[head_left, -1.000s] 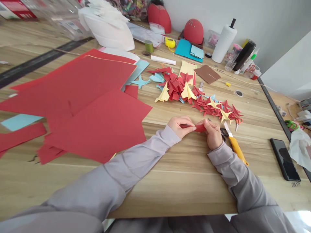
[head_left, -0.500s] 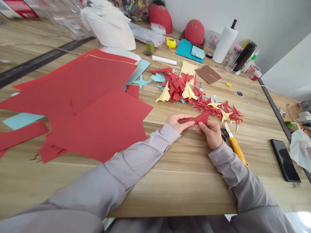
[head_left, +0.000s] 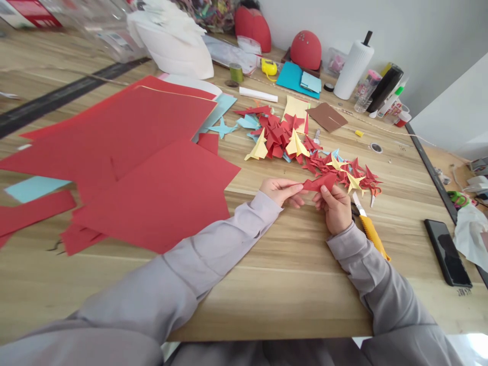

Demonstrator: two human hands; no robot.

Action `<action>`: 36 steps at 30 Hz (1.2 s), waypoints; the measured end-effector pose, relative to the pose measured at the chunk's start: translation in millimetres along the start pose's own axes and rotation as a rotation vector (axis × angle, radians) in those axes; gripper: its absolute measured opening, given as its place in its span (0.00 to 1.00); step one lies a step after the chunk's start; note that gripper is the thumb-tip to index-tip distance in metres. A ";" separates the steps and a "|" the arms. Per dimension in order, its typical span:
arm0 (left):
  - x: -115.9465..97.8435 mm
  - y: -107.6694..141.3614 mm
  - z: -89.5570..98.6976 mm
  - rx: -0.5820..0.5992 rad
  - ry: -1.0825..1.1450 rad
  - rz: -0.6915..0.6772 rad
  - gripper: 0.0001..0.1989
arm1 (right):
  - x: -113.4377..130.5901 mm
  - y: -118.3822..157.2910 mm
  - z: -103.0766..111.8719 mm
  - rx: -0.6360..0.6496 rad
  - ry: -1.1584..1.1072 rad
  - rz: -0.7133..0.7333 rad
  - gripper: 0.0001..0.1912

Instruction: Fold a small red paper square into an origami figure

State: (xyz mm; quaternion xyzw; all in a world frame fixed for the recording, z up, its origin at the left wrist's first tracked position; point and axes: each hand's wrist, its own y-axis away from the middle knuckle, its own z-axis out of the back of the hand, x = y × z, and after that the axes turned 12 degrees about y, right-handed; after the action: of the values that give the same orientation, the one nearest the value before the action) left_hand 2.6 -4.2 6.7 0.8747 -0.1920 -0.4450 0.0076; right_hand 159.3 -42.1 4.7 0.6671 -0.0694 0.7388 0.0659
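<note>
A piece of folded red paper (head_left: pixel 319 182) stretches between my two hands, above the wooden table. My left hand (head_left: pixel 281 192) pinches its pointed left end between thumb and fingers. My right hand (head_left: pixel 335 207) grips the wider right end, thumb on the near side. Just beyond the hands lies a heap of small red folded paper pieces (head_left: pixel 277 136), with pale yellow paper planes (head_left: pixel 296 144) on it. More red and yellow folded stars (head_left: pixel 354 182) spread to the right of it. A yellow-handled cutter (head_left: pixel 372 235) rests beside my right wrist, partly over black-handled scissors.
Large red paper sheets (head_left: pixel 152 188) cover the table's left side, near my left forearm. A black phone (head_left: pixel 448 252) lies at the right. Along the back stand a white bottle (head_left: pixel 353 70), a yellow tape measure (head_left: pixel 269 66) and blue paper (head_left: pixel 293 79).
My hands have drawn slightly apart, the right one moving a little right with the red paper. My left fingers now hold only its tip, so more of the paper shows.
</note>
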 end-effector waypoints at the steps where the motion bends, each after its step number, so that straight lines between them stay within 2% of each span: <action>1: -0.8 1.4 -0.5 0.002 0.002 -0.005 0.21 | 0.1 0.2 0.0 -0.013 -0.008 0.000 0.15; 10: -7.6 11.2 -4.7 0.074 -0.027 -0.028 0.17 | 3.6 1.1 -1.5 -0.020 0.049 0.054 0.14; 14: -8.3 12.5 -4.2 0.126 -0.009 0.017 0.16 | 4.4 0.7 -1.4 -0.028 0.034 0.058 0.15; 21: -7.6 9.6 -1.0 0.206 0.043 0.123 0.18 | 3.7 3.3 -0.6 0.032 0.071 0.112 0.13; 26: -8.7 5.1 0.8 0.260 0.095 0.184 0.22 | 3.0 2.5 -1.3 0.003 0.017 0.072 0.14; 29: -3.7 2.1 1.9 0.208 0.065 0.073 0.24 | 2.4 2.2 -1.6 -0.012 0.023 0.048 0.15; 32: 4.2 1.4 2.2 0.164 -0.029 -0.169 0.25 | 3.2 3.3 -1.5 0.017 0.050 0.067 0.15; 36: 8.8 4.3 2.6 0.240 -0.234 -0.405 0.15 | 6.1 5.4 -1.0 0.055 0.125 0.097 0.15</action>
State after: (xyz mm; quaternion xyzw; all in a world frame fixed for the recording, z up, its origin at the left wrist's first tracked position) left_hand 3.9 -10.8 -0.9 0.8324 -0.0641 -0.5097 -0.2076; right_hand 156.6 -47.2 10.5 0.6170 -0.0770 0.7830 0.0159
